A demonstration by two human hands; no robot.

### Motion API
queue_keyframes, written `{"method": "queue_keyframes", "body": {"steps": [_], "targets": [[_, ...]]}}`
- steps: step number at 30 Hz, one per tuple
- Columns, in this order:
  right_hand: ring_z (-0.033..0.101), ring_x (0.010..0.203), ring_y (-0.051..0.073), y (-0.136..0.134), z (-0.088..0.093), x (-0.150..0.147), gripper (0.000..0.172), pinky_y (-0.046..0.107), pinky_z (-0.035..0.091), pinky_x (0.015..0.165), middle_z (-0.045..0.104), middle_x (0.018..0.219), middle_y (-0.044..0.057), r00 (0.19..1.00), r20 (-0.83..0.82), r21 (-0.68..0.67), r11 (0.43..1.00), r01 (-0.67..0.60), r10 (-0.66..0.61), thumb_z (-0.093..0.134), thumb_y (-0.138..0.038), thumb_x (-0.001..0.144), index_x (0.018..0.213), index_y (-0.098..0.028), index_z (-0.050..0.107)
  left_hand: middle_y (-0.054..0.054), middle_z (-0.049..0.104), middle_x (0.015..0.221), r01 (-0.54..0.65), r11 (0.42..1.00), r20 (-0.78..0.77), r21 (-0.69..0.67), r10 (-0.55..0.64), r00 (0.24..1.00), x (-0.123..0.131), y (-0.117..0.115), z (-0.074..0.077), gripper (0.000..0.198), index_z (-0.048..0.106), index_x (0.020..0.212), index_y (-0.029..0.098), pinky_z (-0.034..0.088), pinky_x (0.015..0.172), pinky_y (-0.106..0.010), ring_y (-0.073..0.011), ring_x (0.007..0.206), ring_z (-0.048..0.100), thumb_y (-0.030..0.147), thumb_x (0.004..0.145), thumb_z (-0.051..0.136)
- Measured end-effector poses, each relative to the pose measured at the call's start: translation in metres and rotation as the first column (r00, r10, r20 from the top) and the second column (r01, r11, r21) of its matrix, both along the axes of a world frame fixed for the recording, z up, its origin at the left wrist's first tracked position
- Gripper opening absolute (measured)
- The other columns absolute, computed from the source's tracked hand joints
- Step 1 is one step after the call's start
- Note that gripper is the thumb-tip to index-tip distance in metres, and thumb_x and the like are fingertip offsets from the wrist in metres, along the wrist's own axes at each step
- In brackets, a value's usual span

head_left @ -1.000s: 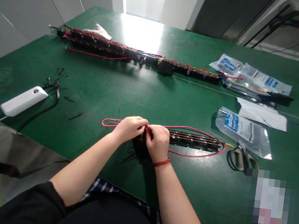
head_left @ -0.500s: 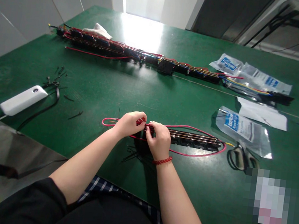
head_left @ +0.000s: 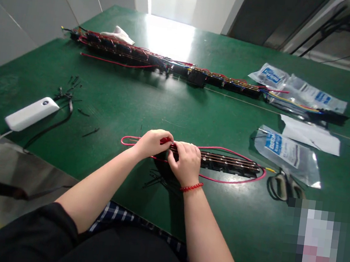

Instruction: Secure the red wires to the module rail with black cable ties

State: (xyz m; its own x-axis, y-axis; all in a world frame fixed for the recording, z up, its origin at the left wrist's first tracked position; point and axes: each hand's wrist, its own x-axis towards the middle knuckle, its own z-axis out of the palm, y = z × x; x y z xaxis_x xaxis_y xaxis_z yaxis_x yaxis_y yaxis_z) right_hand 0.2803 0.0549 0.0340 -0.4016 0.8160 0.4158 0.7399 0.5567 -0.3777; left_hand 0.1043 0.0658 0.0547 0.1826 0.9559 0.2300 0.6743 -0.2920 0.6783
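Left hand (head_left: 153, 143), right hand (head_left: 186, 158): fingertips closer again over black strip (head_left: 231, 165); worktop's (head_left: 121, 99) near edge; grip: cannot tell; handling continues.

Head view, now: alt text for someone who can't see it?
Left hand and right hand, close together at a black strip with red cable along both sides, on a green table. Scissors lie past the strip's right end; a longer wired assembly lies beyond.

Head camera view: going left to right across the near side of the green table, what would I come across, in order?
White oblong device → single thin dark piece → left hand → right hand → scissors.
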Motion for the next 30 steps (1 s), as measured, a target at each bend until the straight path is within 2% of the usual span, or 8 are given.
{"method": "queue_keyframes", "body": {"steps": [7,12,17,23,30], "targets": [[0.061,0.098,0.024,-0.0001,0.0019,0.0011,0.021,0.04,0.038,0.093,0.072,0.101,0.006,0.999,-0.033,0.0,1.0,-0.01,0.01,0.063,-0.036,0.087,0.102,-0.022,0.066,0.002,0.071,0.078,0.009,0.997,0.115,-0.081,0.0,0.993,-0.0047,0.0019,-0.0031,0.007,0.068,0.084,0.02,0.052,0.067,-0.022,-0.0105,0.067,0.064,0.022,0.082,0.061],[0.062,0.099,0.023,0.0003,0.0018,0.0017,0.018,0.038,0.039,0.092,0.073,0.102,0.005,0.999,-0.049,-0.01,1.0,-0.012,0.011,0.06,-0.032,0.089,0.102,-0.022,0.066,0.0,0.072,0.084,-0.013,0.997,0.171,-0.08,0.027,0.985,-0.0046,0.0025,-0.0035,0.007,0.068,0.084,0.02,0.055,0.074,-0.025,-0.0123,0.075,0.067,0.023,0.083,0.062],[0.062,0.099,0.023,-0.0002,0.002,0.0008,0.018,0.039,0.039,0.097,0.074,0.102,0.006,0.998,-0.066,-0.029,0.999,-0.025,0.023,0.058,-0.031,0.09,0.103,-0.022,0.066,-0.001,0.072,0.085,-0.015,0.997,0.158,-0.07,0.026,0.987,-0.0051,0.0038,-0.0038,0.008,0.068,0.084,0.02,0.056,0.077,-0.027,-0.0134,0.079,0.067,0.024,0.085,0.061],[0.063,0.099,0.023,-0.0011,0.0019,0.001,0.033,0.039,0.039,0.094,0.074,0.106,0.005,0.998,-0.056,-0.017,1.0,-0.026,0.025,0.058,-0.029,0.09,0.123,-0.023,0.063,-0.001,0.07,0.085,-0.022,1.0,0.131,-0.012,0.023,0.991,-0.0059,0.0041,-0.005,0.008,0.07,0.083,0.02,0.055,0.076,-0.025,-0.0127,0.079,0.065,0.024,0.085,0.062],[0.063,0.098,0.022,-0.0011,0.0012,0.0012,0.03,0.038,0.039,0.094,0.074,0.104,0.004,0.998,-0.058,-0.023,0.999,-0.033,0.032,0.058,-0.029,0.091,0.12,-0.024,0.064,0.0,0.073,0.084,-0.056,0.996,0.122,-0.066,0.064,0.99,-0.0026,0.002,-0.0018,0.012,0.07,0.084,0.021,0.054,0.073,-0.026,-0.0128,0.075,0.066,0.027,0.087,0.06]]}}
